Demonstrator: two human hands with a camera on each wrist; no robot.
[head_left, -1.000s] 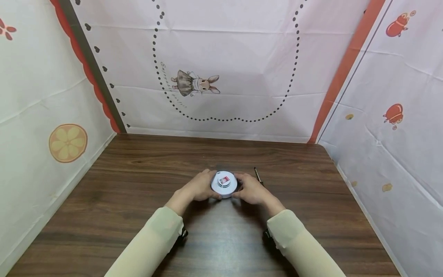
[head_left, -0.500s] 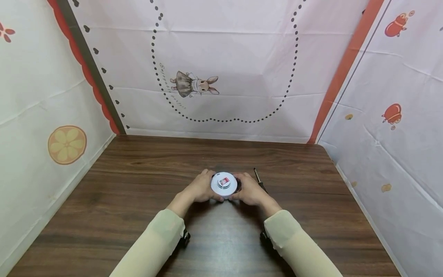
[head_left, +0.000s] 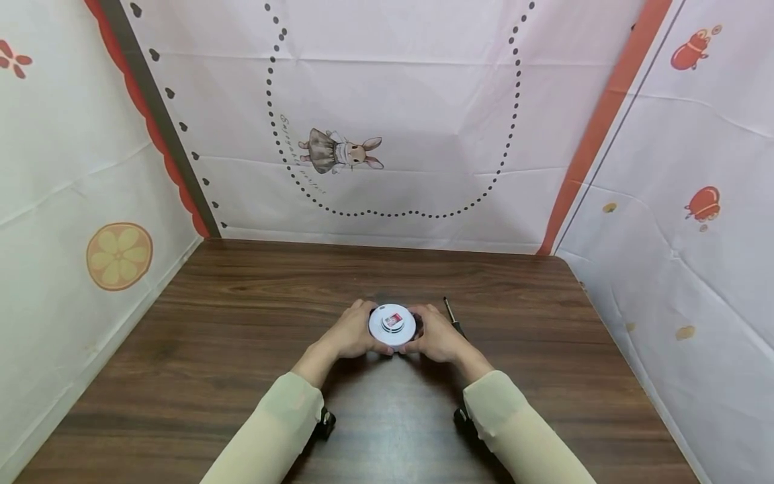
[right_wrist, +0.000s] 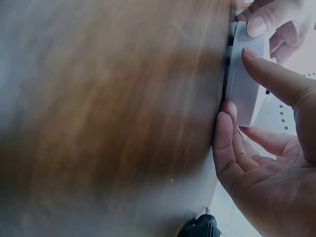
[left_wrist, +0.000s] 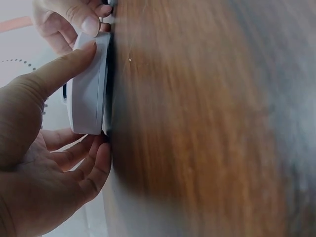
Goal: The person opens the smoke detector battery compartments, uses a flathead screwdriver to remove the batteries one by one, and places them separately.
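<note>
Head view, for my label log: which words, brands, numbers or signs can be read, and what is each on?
Perhaps "Enjoyable perfect": curved script by the printed rabbit on the back cloth; blurred, so uncertain.
Red-and-white label on the white round device: too small to read.
Nothing else legible.

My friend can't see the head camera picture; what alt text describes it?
A person's left hand and right hand grip a round white smoke detector at a brown wooden table. A screwdriver lies beside the right hand; a printed rabbit decorates the backdrop.
</note>
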